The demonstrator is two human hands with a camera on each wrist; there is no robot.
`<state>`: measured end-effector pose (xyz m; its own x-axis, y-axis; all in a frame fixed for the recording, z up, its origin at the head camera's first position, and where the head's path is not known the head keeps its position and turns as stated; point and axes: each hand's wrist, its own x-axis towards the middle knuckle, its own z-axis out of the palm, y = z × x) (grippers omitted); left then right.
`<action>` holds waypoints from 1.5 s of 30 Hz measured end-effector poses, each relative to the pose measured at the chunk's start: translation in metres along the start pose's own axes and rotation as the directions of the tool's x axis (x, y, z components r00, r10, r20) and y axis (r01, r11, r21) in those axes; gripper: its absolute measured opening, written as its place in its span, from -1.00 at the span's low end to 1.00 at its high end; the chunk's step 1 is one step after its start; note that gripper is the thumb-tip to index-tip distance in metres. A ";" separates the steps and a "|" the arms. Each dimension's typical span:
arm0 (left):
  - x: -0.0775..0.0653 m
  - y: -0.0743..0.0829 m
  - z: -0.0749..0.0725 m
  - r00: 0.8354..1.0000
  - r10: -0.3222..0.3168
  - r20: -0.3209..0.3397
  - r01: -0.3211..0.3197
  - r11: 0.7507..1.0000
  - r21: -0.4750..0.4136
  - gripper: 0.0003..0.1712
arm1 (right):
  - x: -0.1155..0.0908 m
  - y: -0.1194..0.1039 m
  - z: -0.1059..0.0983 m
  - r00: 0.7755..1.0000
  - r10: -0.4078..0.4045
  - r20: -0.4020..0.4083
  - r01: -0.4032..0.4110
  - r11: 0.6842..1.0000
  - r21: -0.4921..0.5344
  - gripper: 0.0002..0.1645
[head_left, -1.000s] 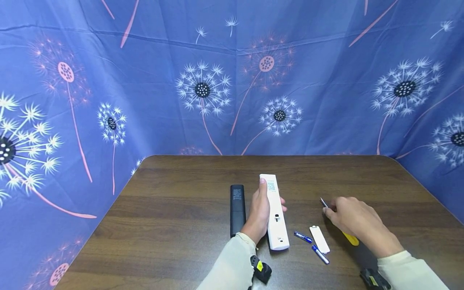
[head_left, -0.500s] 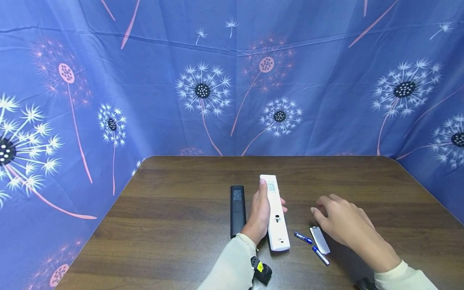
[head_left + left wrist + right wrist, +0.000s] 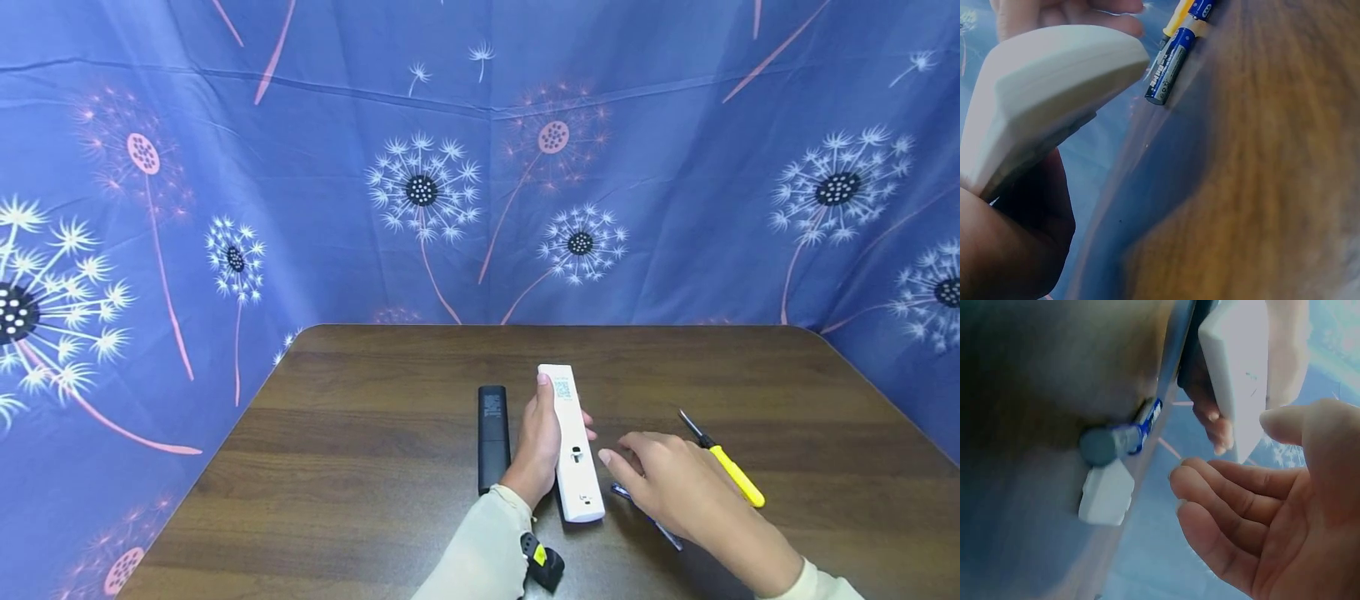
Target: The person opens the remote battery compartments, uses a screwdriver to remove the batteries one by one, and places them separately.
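Observation:
A white remote control (image 3: pixel 582 487) is gripped in my left hand (image 3: pixel 536 446), its back with the QR label facing up and the thumb along its side. My right hand (image 3: pixel 678 483) hovers just right of it, palm down. In the right wrist view that hand (image 3: pixel 1260 531) has relaxed fingers around nothing, fingertips near the remote's edge. Two blue-and-silver batteries lie on the table; the nearer end of one battery (image 3: pixel 667 536) shows past the right hand. The white battery cover (image 3: pixel 1108 494) appears in the right wrist view, hidden under the hand in the head view.
A black remote control (image 3: pixel 492 437) lies face down left of the left hand. A screwdriver with a yellow handle (image 3: pixel 738 477) rests on the wooden table (image 3: pixel 360 467) beyond the right hand. A blue patterned cloth (image 3: pixel 315 208) hangs behind the table.
My right hand has let go of the screwdriver, which now lies on the table, and has moved left toward the white remote control. The left hand keeps its grip in place.

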<state>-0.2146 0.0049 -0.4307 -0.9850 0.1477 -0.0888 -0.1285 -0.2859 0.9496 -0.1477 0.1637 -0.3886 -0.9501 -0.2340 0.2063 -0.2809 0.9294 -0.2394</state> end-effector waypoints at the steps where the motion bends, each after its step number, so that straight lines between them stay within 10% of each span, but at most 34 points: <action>1: 0.000 0.000 0.000 1.000 -0.006 -0.001 0.006 1.000 -0.002 -0.17 | -0.001 -0.001 0.001 1.000 0.005 0.013 -0.005 1.000 0.003 -0.67; 16: -0.002 -0.003 0.003 1.000 0.002 0.011 -0.002 1.000 -0.022 -0.21 | -0.004 -0.020 0.013 0.987 0.073 0.141 -0.075 0.997 0.009 -0.17; 28: -0.001 -0.001 0.002 1.000 0.014 -0.012 -0.015 0.999 -0.047 -0.23 | 0.000 -0.028 0.017 0.996 0.000 0.087 -0.010 0.993 0.118 -0.51; 45: 0.004 0.000 0.000 0.997 0.075 -0.024 -0.077 0.992 -0.098 -0.27 | 0.012 -0.032 0.022 0.990 0.085 0.114 -0.112 0.961 0.252 -0.41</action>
<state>-0.2181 0.0050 -0.4310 -0.9944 0.1030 -0.0241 -0.0625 -0.3883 0.9194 -0.1532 0.1249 -0.3995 -0.9799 -0.1849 0.0755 -0.1979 0.8479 -0.4919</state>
